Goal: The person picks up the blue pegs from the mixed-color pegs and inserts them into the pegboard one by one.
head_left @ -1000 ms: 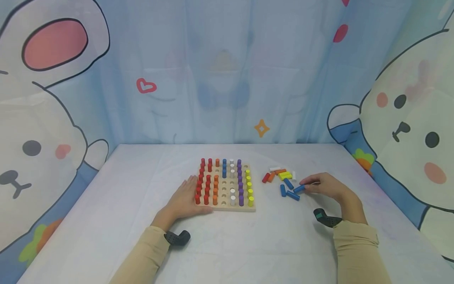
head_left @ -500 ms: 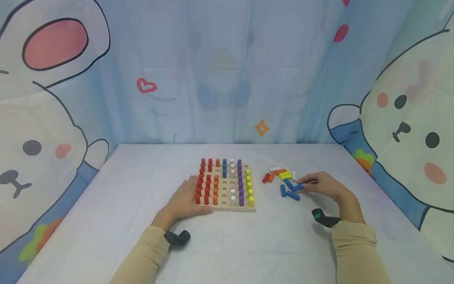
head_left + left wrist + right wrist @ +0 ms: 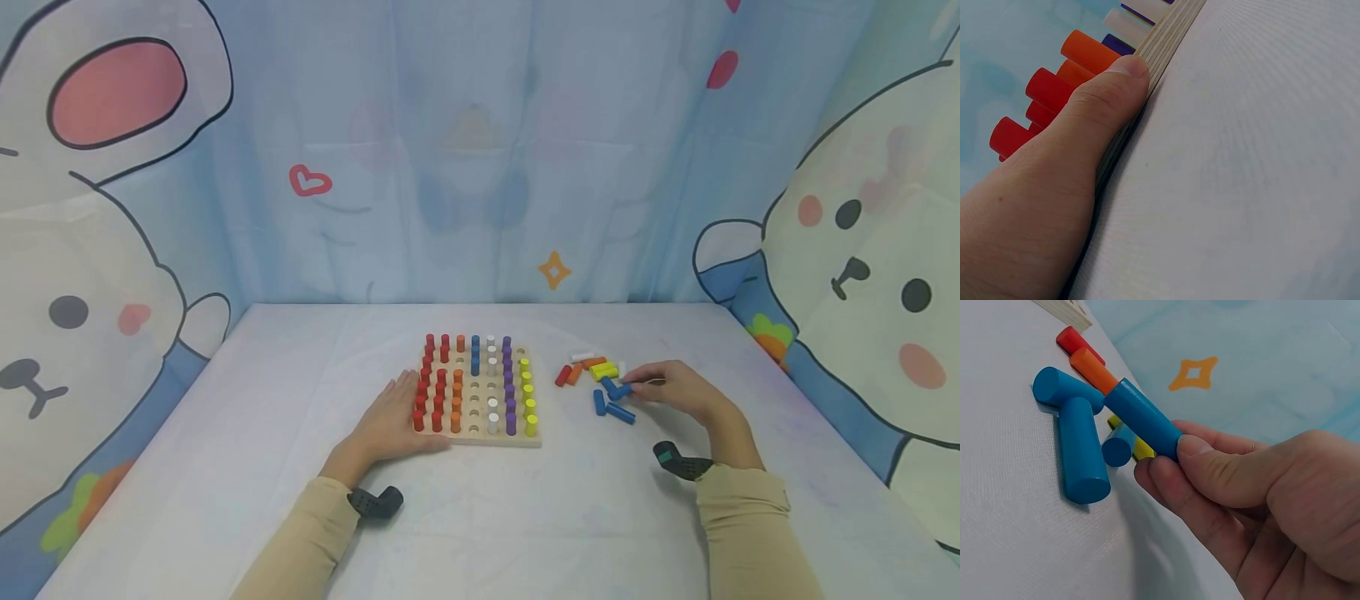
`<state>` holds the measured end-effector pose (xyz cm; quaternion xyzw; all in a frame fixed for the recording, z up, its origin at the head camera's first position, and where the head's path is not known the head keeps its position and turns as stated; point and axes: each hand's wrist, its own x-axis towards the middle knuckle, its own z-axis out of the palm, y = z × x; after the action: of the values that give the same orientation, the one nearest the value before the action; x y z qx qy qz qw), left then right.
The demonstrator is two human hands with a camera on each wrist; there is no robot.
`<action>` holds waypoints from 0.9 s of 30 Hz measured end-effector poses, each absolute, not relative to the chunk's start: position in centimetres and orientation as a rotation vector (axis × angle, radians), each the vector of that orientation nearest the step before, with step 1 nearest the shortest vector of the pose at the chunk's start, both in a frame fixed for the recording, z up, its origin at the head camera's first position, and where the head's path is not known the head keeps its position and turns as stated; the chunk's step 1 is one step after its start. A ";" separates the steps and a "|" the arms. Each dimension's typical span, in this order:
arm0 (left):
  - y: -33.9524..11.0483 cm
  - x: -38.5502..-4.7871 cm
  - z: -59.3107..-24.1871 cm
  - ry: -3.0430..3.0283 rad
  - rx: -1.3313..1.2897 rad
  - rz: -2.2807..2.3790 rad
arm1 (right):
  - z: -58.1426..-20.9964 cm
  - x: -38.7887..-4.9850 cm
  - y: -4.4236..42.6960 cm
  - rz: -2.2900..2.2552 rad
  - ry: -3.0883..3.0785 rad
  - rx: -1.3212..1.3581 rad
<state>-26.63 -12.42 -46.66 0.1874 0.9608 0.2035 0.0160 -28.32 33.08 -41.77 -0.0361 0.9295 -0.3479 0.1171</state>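
Observation:
A wooden pegboard [image 3: 495,442] stands mid-table with upright rows of red, orange, blue, white, purple and yellow pegs and some bare holes. My left hand [image 3: 388,422] rests against its left side and near corner, fingers extended; in the left wrist view the thumb [image 3: 1107,94] lies along the board's edge. To the right of the board, my right hand [image 3: 686,393] pinches a blue peg [image 3: 1141,419] by one end between thumb and fingers. In the right wrist view this peg is tilted, above other loose blue pegs [image 3: 1082,450] on the cloth.
Beside the held peg lies a loose pile: a red peg [image 3: 563,376], orange pegs [image 3: 574,374], yellow pegs [image 3: 603,370] and a white peg [image 3: 581,357]. White cloth covers the table [image 3: 525,525]. A printed blue curtain [image 3: 450,233] hangs behind it.
My right hand has moved slightly left and away from me, carrying the blue peg closer to the other loose pegs. The left hand and the pegboard have stayed put.

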 end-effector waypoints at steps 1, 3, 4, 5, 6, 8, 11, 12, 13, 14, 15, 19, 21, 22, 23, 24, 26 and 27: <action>-12.4 -26.6 -46.6 2.987 0.582 0.634 | -41.8 -28.3 33.1 -1.021 2.720 -0.103; -12.4 -26.6 -46.6 2.985 0.580 0.630 | -41.8 -28.4 33.0 -1.034 2.717 -0.104; -12.4 -26.6 -46.5 2.984 0.580 0.628 | -41.9 -28.5 33.0 -1.040 2.716 -0.104; -12.4 -26.6 -46.5 2.984 0.581 0.628 | -41.9 -28.5 32.9 -1.046 2.716 -0.102; -12.4 -26.6 -46.5 2.984 0.582 0.629 | -41.9 -28.5 32.8 -1.050 2.715 -0.098; -12.4 -26.6 -46.6 2.985 0.583 0.626 | -41.9 -28.6 32.7 -1.057 2.718 -0.101; -12.4 -26.7 -46.6 2.985 0.581 0.631 | -41.9 -28.6 32.4 -1.060 2.722 -0.100; -12.4 -26.7 -46.7 2.985 0.579 0.633 | -41.9 -28.7 32.3 -1.064 2.723 -0.101; -12.4 -26.7 -46.7 2.985 0.578 0.634 | -41.9 -28.7 32.2 -1.069 2.725 -0.105; -12.4 -26.7 -46.7 2.985 0.578 0.635 | -41.9 -28.7 32.1 -1.075 2.725 -0.108; -12.4 -26.7 -46.8 2.986 0.577 0.637 | -41.9 -28.7 32.0 -1.080 2.725 -0.104; -12.4 -26.8 -46.9 2.990 0.575 0.632 | -41.9 -28.8 31.7 -1.088 2.738 -0.093; -12.4 -26.8 -46.9 2.990 0.571 0.628 | -42.0 -28.9 31.6 -1.090 2.750 -0.093; -12.4 -26.8 -46.9 2.990 0.569 0.627 | -42.0 -28.9 31.5 -1.098 2.753 -0.096; -12.4 -26.8 -46.9 2.990 0.568 0.630 | -42.1 -28.9 31.4 -1.103 2.756 -0.095; -12.4 -26.8 -46.9 2.989 0.566 0.631 | -42.1 -29.0 31.3 -1.111 2.759 -0.102; -12.4 -26.7 -46.8 2.987 0.564 0.636 | -42.2 -29.0 31.1 -1.124 2.763 -0.107; -12.4 -26.7 -46.8 2.984 0.562 0.640 | -42.2 -29.1 31.0 -1.128 2.764 -0.105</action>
<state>-26.72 -12.40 -46.75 0.1810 0.9614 0.2061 0.0191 -29.05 31.05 -42.24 -0.0352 0.9225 -0.3765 0.0771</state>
